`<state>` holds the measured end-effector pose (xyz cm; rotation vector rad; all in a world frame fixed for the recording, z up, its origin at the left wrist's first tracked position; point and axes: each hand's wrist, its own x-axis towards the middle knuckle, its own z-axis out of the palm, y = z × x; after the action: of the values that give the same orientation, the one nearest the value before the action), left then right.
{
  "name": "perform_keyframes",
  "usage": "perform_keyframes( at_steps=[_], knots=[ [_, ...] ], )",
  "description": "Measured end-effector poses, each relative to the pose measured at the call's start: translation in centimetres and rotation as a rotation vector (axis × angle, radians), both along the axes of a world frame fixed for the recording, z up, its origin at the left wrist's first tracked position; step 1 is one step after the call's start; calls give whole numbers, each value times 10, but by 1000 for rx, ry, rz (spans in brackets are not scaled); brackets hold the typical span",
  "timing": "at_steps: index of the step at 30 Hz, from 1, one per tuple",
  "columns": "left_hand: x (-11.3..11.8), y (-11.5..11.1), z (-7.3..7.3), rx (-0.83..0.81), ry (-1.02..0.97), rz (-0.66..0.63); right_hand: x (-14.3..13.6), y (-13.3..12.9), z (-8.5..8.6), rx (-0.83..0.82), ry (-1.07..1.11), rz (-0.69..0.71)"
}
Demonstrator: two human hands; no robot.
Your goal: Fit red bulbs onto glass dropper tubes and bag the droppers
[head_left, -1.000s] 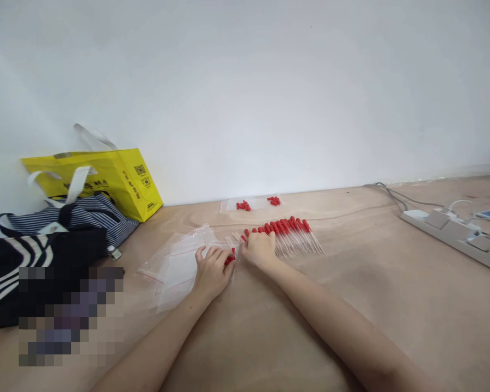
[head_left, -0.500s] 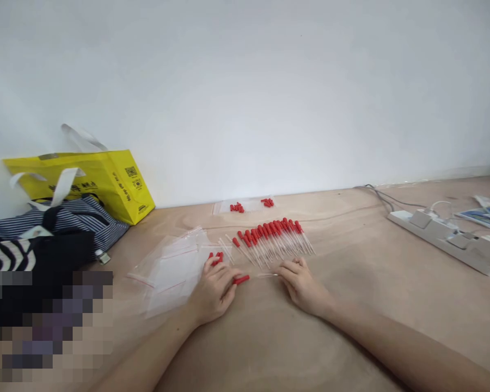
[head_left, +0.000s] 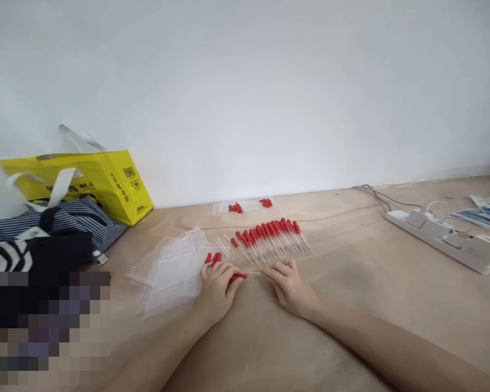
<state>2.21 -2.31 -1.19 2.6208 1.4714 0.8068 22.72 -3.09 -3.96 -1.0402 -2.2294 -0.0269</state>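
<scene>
My left hand (head_left: 217, 288) is closed, pinching a red rubber dropper bulb (head_left: 239, 276) between thumb and fingers. From the fingers of my right hand (head_left: 291, 289) a thin clear dropper tube (head_left: 255, 273) points left, its tip a short way from the bulb and apart from it. Just beyond both hands lies a slanted row of droppers (head_left: 265, 235), red bulbs on clear tubes. A few loose red bulbs (head_left: 213, 257) rest by my left fingertips, near some bare tubes (head_left: 224, 251).
Flat clear zip bags (head_left: 169, 275) overlap left of my left hand. Near the wall, another clear bag (head_left: 251, 205) has red bulbs on it or in it. A yellow bag (head_left: 118, 190) and striped bag (head_left: 77, 223) stand left; a power strip (head_left: 441, 242) lies right.
My right hand has moved left, bringing the tube's tip nearer the bulb. My left hand keeps its pinch on the bulb, which now sits slightly deeper in the fingers.
</scene>
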Motion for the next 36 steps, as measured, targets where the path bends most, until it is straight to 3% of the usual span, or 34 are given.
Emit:
perform_keyframes(
  at_steps=[13, 26, 36],
  knots=[
    [5, -5, -3, -67, -134, 5, -9, -7, 8, -50, 64, 15],
    [4, -5, -3, -27, -174, 26, -16, -11, 7, -22, 43, 32],
    [7, -13, -1, 24, -52, -78, -5, -3, 12, 97, -72, 99]
  ],
)
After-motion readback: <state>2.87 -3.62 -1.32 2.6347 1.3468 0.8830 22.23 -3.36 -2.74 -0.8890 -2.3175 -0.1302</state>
